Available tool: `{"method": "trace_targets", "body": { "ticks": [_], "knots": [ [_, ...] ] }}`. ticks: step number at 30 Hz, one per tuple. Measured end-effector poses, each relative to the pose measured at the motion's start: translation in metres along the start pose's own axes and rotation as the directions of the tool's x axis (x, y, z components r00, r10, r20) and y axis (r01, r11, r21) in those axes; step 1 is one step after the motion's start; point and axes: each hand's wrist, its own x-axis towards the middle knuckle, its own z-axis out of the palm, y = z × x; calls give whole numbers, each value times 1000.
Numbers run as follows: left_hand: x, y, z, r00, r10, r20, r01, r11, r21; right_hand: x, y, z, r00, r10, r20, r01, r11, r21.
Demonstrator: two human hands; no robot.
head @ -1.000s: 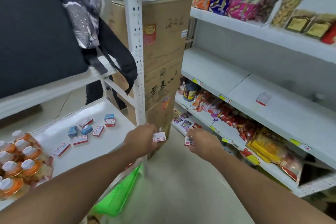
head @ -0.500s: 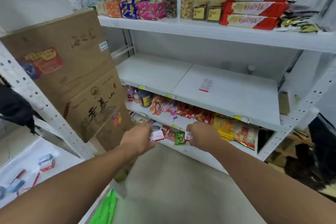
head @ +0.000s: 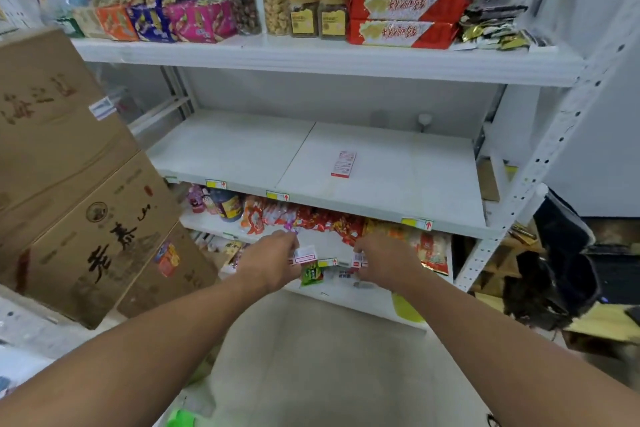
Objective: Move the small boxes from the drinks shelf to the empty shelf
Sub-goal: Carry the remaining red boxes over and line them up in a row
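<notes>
My left hand (head: 268, 262) grips a small white and red box (head: 305, 254) by its end. My right hand (head: 384, 258) pinches a second small white and red box (head: 359, 259). Both hands hover side by side in front of the snack shelf, below the white middle shelf (head: 398, 184). One small red and white box (head: 343, 165) lies flat near the centre of that middle shelf. The drinks shelf is out of view to the left.
Stacked cardboard cartons (head: 79, 184) lean at the left. The top shelf (head: 311, 55) carries snack packs, jars and red biscuit packets. Packaged snacks (head: 311, 218) fill the lower shelf. A perforated white upright (head: 540, 163) stands at the right, with dark bags (head: 561, 270) beyond it.
The view has swung right, from the drinks shelf with its loose boxes to the middle shelf straight ahead. Both hands kept their boxes and now sit closer to the shelving.
</notes>
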Motion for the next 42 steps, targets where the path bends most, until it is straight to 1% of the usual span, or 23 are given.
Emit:
{"method": "trace_targets", "body": {
  "ticks": [3, 6, 10, 14, 17, 20, 25, 30, 33, 36, 42],
  "knots": [
    [27, -7, 4, 998, 56, 10, -55, 997, -47, 14, 1, -3, 998, 64, 0, -64, 998, -29],
    [54, -20, 4, 992, 121, -24, -123, 990, -74, 30, -5, -9, 990, 137, 19, -135, 989, -55],
    [90, -41, -4, 979, 200, -39, -203, 976, -85, 56, -14, -18, 977, 215, 7, -214, 975, -66],
    [125, -64, -5, 972, 235, -21, -236, 965, -112, 79, -26, -20, 959, 283, 13, -282, 956, -84],
    [146, -76, -1, 947, 322, 4, -320, 942, -98, 94, -30, -19, 950, 310, 18, -307, 947, -98],
    [170, -80, -3, 934, 356, 24, -352, 931, -102, 110, -27, -20, 941, 337, 28, -333, 939, -83],
    [208, -70, 2, 929, 366, 52, -360, 928, -97, 142, -6, -15, 947, 319, 49, -318, 948, -13],
    [236, -51, 22, 957, 278, 83, -268, 957, -113, 177, 34, -3, 959, 276, 71, -278, 961, 12],
    [253, -38, 34, 958, 262, 118, -252, 963, -92, 199, 59, 4, 969, 239, 64, -241, 970, 24],
    [280, -28, 43, 964, 229, 134, -213, 969, -123, 223, 82, 12, 976, 204, 79, -206, 978, 16],
    [328, -21, 51, 973, 186, 139, -169, 978, -124, 255, 104, 24, 974, 189, 120, -198, 979, 59]
  ]
}}
